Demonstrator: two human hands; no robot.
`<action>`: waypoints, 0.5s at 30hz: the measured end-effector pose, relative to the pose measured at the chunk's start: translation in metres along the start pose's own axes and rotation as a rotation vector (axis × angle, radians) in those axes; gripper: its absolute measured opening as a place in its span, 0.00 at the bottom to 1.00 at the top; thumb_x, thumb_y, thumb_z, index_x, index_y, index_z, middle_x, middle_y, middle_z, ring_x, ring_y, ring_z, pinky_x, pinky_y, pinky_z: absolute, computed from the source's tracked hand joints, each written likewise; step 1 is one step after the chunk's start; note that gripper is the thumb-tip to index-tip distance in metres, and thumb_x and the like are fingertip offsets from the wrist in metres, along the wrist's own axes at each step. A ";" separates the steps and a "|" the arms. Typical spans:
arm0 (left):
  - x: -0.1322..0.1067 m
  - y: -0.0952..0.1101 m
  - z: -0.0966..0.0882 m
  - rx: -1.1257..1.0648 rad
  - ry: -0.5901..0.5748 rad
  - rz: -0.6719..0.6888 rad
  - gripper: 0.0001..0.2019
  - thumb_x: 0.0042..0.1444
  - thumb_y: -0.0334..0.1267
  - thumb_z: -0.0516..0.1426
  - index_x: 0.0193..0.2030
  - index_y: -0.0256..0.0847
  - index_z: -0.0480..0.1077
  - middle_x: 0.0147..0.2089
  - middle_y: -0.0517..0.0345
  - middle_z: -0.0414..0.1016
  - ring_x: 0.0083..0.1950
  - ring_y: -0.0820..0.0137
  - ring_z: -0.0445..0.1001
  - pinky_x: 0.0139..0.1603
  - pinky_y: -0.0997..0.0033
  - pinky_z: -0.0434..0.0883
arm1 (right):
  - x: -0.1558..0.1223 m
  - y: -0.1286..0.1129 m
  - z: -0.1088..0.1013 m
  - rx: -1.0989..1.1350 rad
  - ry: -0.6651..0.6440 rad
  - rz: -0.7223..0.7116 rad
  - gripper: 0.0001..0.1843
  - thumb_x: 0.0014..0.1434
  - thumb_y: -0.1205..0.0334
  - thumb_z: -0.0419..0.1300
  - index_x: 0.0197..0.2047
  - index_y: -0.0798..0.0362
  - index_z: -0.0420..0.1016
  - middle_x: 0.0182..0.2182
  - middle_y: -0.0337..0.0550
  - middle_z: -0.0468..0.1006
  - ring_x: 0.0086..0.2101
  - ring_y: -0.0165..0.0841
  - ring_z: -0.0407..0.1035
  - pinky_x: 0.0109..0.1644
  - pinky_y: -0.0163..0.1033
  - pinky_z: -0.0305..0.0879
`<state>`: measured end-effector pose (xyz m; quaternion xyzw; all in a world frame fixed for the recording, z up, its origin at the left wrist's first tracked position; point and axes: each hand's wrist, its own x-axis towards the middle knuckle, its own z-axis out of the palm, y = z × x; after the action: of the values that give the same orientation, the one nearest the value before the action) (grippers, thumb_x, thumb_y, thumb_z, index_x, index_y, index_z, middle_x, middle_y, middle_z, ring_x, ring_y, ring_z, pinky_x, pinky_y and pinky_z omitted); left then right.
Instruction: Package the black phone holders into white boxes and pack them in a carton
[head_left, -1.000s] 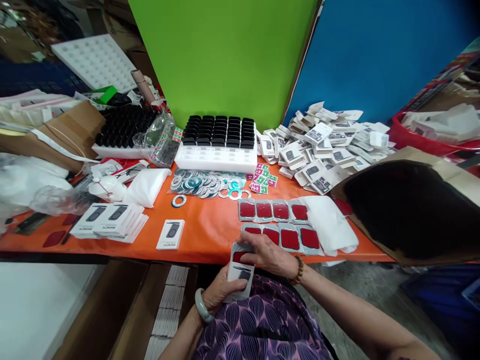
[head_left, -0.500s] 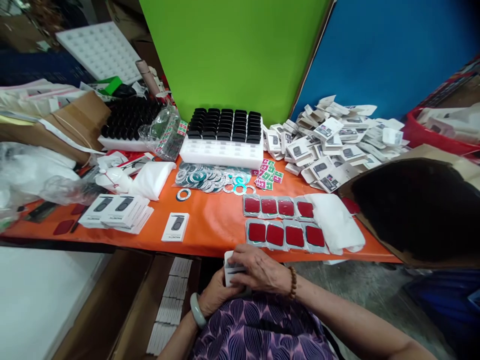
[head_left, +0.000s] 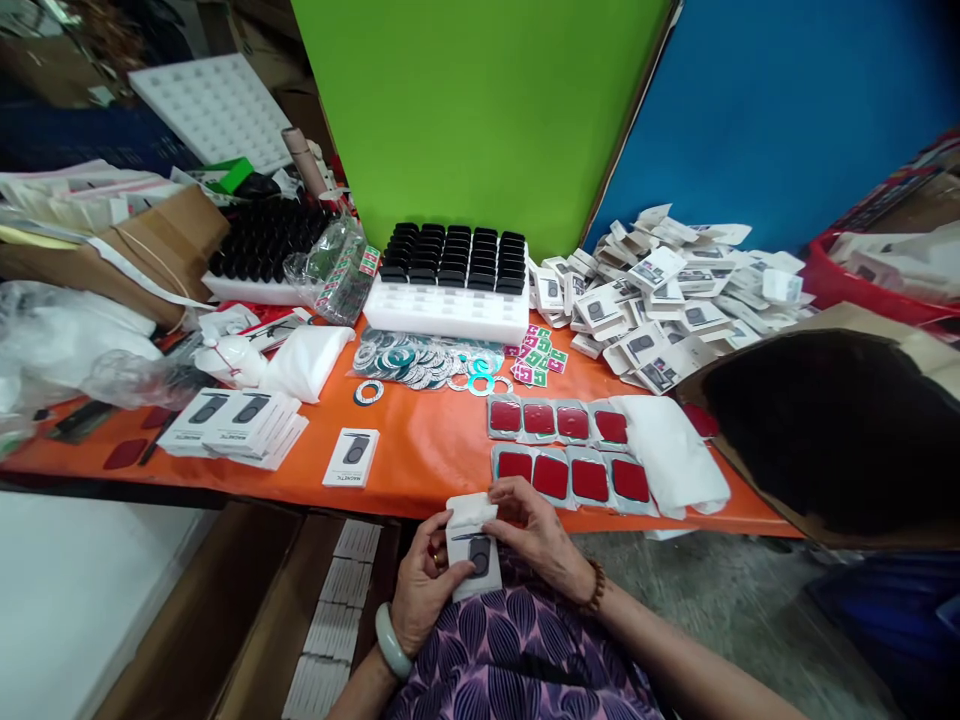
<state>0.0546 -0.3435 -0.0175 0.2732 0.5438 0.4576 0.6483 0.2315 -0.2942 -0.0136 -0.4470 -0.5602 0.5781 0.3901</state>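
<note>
Both hands hold one small white product box over my lap, just below the front edge of the orange table. My left hand grips the box's left side and bottom, fingers closed. My right hand pinches the box's top flap from the right. The box front shows a dark grey device picture. Two rows of red pads in clear packets lie on the table right above my hands.
A single white box and a stack of like boxes lie left. Metal rings, a white tray of black parts, a heap of flat box blanks and an open cardboard carton surround them.
The red pad seen at the box's mouth a second ago is out of sight. The box has turned upright with its printed front facing me, and both hands shifted slightly lower.
</note>
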 end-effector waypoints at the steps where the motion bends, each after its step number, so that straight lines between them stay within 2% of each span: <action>1: 0.001 0.000 0.001 -0.005 -0.001 -0.005 0.31 0.37 0.36 0.70 0.50 0.41 0.67 0.43 0.51 0.78 0.42 0.63 0.77 0.45 0.65 0.73 | -0.001 0.005 0.001 0.062 0.012 0.047 0.13 0.55 0.57 0.64 0.42 0.51 0.69 0.40 0.42 0.72 0.38 0.33 0.71 0.43 0.40 0.69; 3: 0.004 0.000 0.004 -0.018 0.002 -0.018 0.30 0.36 0.36 0.70 0.48 0.41 0.68 0.44 0.50 0.78 0.42 0.63 0.77 0.44 0.65 0.73 | -0.003 0.010 0.003 0.116 0.048 0.095 0.12 0.54 0.55 0.65 0.38 0.52 0.71 0.36 0.41 0.74 0.36 0.33 0.71 0.42 0.39 0.68; 6: 0.009 0.001 0.011 -0.033 0.031 -0.019 0.28 0.35 0.37 0.71 0.45 0.40 0.70 0.44 0.50 0.79 0.42 0.63 0.77 0.45 0.66 0.73 | -0.001 0.007 0.004 0.052 0.079 0.072 0.12 0.56 0.52 0.63 0.35 0.52 0.76 0.35 0.43 0.75 0.38 0.35 0.70 0.44 0.40 0.66; 10: 0.013 -0.001 0.016 -0.005 -0.010 -0.037 0.25 0.34 0.40 0.71 0.42 0.40 0.72 0.39 0.53 0.81 0.39 0.65 0.77 0.42 0.68 0.72 | -0.003 0.001 -0.001 -0.067 0.030 0.080 0.16 0.58 0.48 0.59 0.32 0.52 0.78 0.29 0.42 0.74 0.33 0.34 0.68 0.39 0.39 0.64; 15: 0.015 -0.002 0.009 0.184 0.020 -0.022 0.16 0.41 0.47 0.67 0.32 0.38 0.76 0.27 0.58 0.77 0.29 0.70 0.71 0.33 0.73 0.67 | -0.010 0.007 -0.004 0.018 -0.058 0.201 0.17 0.57 0.47 0.60 0.30 0.52 0.78 0.28 0.40 0.73 0.29 0.33 0.66 0.33 0.37 0.62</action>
<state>0.0637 -0.3296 -0.0231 0.3210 0.5927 0.4015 0.6201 0.2386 -0.3036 -0.0199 -0.4806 -0.5182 0.6320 0.3179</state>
